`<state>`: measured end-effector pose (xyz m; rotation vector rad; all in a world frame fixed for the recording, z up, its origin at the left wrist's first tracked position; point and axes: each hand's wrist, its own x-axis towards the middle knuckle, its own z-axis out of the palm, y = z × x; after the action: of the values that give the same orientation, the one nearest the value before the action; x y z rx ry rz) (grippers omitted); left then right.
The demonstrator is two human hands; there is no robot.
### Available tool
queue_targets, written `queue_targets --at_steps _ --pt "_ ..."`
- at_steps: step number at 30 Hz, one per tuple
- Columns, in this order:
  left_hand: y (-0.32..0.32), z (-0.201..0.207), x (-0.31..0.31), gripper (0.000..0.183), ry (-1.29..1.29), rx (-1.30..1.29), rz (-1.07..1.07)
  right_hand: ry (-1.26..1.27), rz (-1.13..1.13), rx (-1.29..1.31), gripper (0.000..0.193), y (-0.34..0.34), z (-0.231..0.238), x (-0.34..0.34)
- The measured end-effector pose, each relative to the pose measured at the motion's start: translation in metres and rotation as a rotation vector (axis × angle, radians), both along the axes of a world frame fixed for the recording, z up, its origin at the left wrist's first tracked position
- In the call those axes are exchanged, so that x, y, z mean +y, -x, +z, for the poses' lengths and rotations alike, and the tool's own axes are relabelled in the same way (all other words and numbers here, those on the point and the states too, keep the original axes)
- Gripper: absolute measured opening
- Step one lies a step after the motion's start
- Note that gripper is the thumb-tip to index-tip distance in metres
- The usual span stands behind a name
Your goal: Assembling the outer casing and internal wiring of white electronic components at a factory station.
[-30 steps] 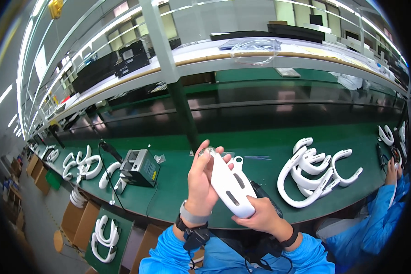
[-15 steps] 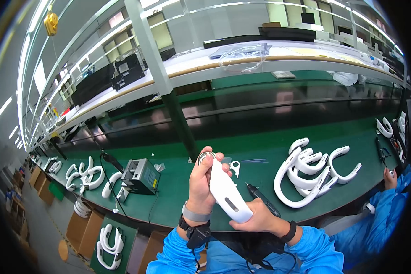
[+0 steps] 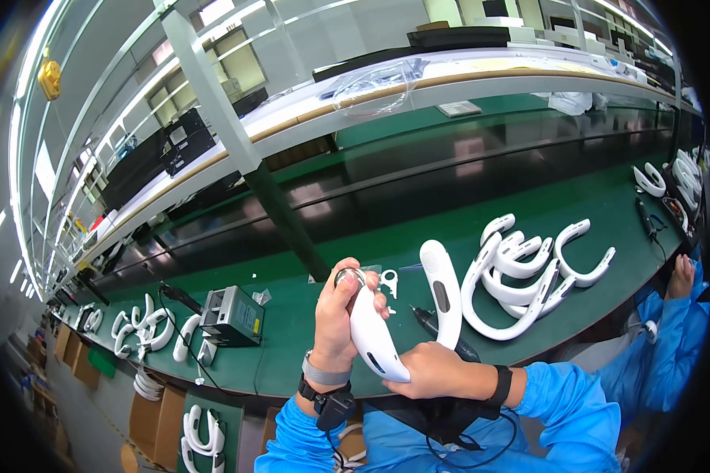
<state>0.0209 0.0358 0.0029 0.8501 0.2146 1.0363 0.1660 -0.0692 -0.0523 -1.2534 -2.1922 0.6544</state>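
Both my hands hold a white U-shaped neck fan above the near edge of the bench. My left hand is closed round the end of one arm, its thumb and fingers at a round silver metal piece there. My right hand grips the lower part, hiding the bend between the two arms. The far arm stands up with small holes at its tip and a dark slot along it. Behind my right hand lies a black pen-shaped electric screwdriver, partly covered by the fan. A small white ring-shaped part lies beyond my left fingers.
Several white neck fans are piled to the right, more at the left. A grey box-shaped device with a cable stands left of my hands. At far right is a co-worker's hand and blue sleeve. A shelf post rises behind.
The neck fan has been turned, so its second arm now shows on the right with its perforated tip up. Both hands keep their hold. The whole view has shifted and tilted slightly.
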Motion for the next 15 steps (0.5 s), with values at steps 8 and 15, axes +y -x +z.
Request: queue_targets --at_steps 8,15 --pt "-0.002 -0.006 0.006 0.021 -0.041 0.008 0.029 -0.158 -0.105 -0.064 0.025 -0.003 -0.010 0.003" --pt "0.002 -0.001 0.001 0.025 0.043 0.056 0.099 -0.048 -0.114 -0.053 0.027 -0.002 0.006 -0.005"
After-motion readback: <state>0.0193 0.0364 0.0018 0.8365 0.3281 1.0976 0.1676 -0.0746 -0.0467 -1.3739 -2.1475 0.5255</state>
